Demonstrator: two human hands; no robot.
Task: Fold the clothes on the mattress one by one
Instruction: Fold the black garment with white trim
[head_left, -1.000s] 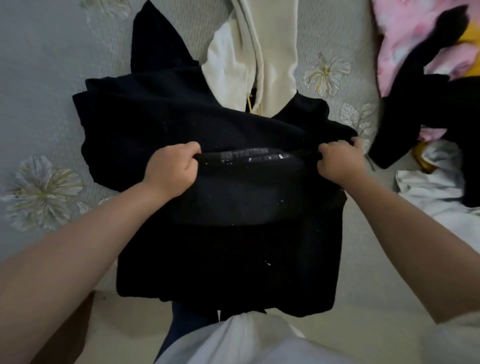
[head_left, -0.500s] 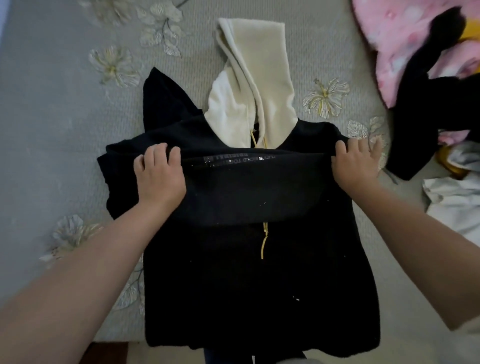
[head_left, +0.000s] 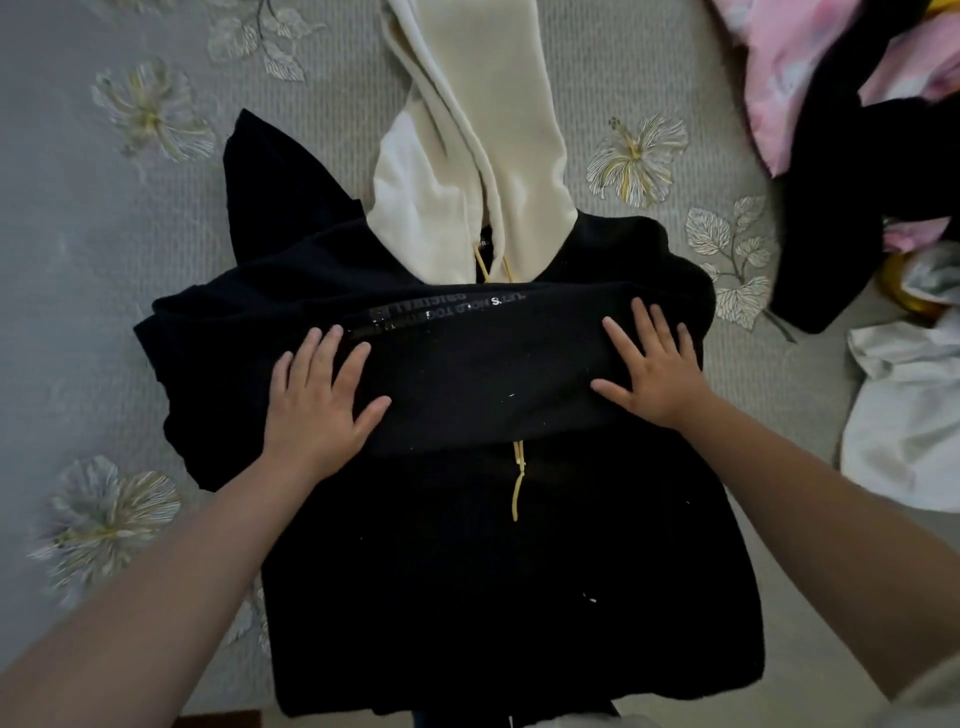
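A black hoodie (head_left: 493, 571) lies flat on the grey flowered mattress (head_left: 93, 260), its cream hood (head_left: 467, 156) pointing away from me. A band of it with printed lettering is folded across the chest. My left hand (head_left: 317, 410) lies flat, fingers spread, on the left end of that fold. On the right end my right hand (head_left: 654, 374) presses flat in the same way. A yellow drawstring (head_left: 517, 483) shows below the fold. One black sleeve sticks out at the upper left.
A heap of unfolded clothes lies at the right edge: a pink garment (head_left: 795, 67), a black one (head_left: 852, 208) and a white one (head_left: 914, 415). The mattress's near edge runs along the bottom of the view.
Both hands let go of the folded edge they gripped, laid it down across the chest and now rest flat with fingers spread on it.
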